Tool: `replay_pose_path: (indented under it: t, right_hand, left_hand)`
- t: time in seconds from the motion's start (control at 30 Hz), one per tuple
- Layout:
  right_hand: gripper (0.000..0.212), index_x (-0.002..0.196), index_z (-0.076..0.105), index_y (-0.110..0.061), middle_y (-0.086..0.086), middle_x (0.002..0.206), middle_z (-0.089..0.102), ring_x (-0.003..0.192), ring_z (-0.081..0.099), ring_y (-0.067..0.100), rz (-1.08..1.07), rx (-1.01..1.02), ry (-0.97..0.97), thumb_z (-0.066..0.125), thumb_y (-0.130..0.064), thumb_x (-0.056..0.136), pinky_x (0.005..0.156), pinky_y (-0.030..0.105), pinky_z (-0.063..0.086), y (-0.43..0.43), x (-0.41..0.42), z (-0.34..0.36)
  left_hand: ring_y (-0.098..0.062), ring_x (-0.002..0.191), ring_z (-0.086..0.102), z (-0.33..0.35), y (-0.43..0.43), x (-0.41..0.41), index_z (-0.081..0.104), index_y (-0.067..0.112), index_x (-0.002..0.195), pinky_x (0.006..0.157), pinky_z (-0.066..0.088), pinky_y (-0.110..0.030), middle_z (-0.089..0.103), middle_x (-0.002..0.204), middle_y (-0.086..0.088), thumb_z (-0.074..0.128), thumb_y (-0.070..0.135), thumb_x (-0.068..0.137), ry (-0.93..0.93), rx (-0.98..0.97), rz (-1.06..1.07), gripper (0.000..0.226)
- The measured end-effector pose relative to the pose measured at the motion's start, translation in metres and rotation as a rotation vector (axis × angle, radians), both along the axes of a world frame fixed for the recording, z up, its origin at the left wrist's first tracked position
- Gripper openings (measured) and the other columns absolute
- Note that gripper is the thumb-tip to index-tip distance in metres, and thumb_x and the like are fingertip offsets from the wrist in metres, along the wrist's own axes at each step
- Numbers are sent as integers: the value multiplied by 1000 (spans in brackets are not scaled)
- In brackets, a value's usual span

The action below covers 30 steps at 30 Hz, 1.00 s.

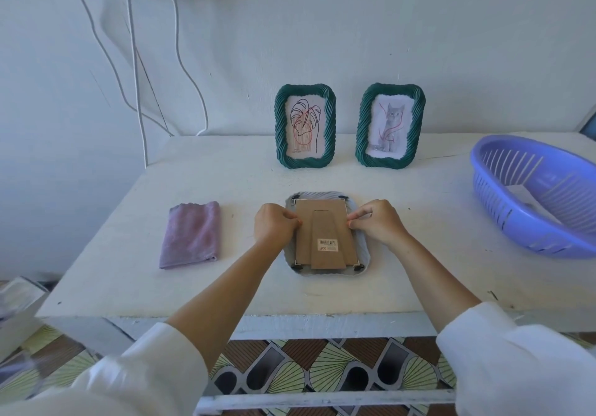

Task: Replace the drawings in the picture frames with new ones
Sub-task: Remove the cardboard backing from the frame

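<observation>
A picture frame (362,260) lies face down in the middle of the white table (242,286), its brown cardboard backing (325,222) with a barcode sticker facing up. My left hand (274,227) pinches at the backing's left edge. My right hand (375,223) pinches at its right edge. Two green twisted-rim frames stand upright at the back against the wall: the left one (304,127) holds a leaf line drawing, the right one (390,125) holds a cat drawing.
A folded purple cloth (192,235) lies left of the face-down frame. A purple plastic basket (538,193) with paper inside sits tilted at the table's right side. White cables (137,77) hang down the wall at the back left. Patterned floor shows below the front edge.
</observation>
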State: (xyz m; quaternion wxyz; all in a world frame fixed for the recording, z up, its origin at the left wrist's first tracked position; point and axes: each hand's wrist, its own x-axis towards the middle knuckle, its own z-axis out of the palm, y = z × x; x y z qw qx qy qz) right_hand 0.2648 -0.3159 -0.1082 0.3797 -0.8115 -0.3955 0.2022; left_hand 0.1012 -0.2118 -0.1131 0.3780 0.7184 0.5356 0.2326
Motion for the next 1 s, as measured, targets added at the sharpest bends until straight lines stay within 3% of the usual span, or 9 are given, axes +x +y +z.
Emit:
replay_pose_path:
  t: [0.23, 0.3, 0.63, 0.8, 1.0]
  right_hand:
    - [18, 91, 72, -3, 16, 96, 71, 94, 63, 21, -27, 14, 151, 72, -2, 73, 89, 29, 47, -1, 1, 1]
    - [20, 93, 71, 0, 18, 98, 70, 89, 62, 18, -17, 21, 202, 71, 0, 73, 86, 26, 47, -2, 2, 2]
    - [19, 90, 72, -5, 12, 93, 69, 86, 60, 12, -22, 10, 318, 70, 2, 73, 81, 20, 41, -2, 5, 1]
    - [22, 94, 72, -3, 7, 87, 67, 81, 58, 9, -32, 15, 316, 69, 3, 73, 66, 12, 41, -3, 4, 2]
    - [25, 96, 71, -2, 8, 88, 66, 84, 58, 11, -49, 38, 351, 69, 5, 72, 74, 16, 41, -4, 3, 1]
  left_hand:
    - [-15, 74, 54, -1, 2, 3, 76, 9, 83, 70, 49, -27, 60, 77, 0, 71, 11, 78, -48, -59, 36, 7]
    - [-15, 74, 53, -1, 2, 2, 75, 8, 82, 71, 49, -28, 59, 77, 1, 71, 11, 78, -63, -79, 38, 7]
    - [-11, 72, 51, -1, 1, -2, 75, 6, 86, 70, 46, -26, 60, 80, -1, 72, 8, 77, -148, -121, 47, 9]
    - [-14, 81, 54, -2, 2, -4, 74, 5, 89, 73, 45, -26, 63, 85, -4, 72, 8, 77, -162, -141, 33, 13]
    - [-16, 83, 56, -2, 2, -3, 74, 4, 90, 76, 48, -27, 70, 97, -12, 72, 7, 78, -175, -164, 43, 13]
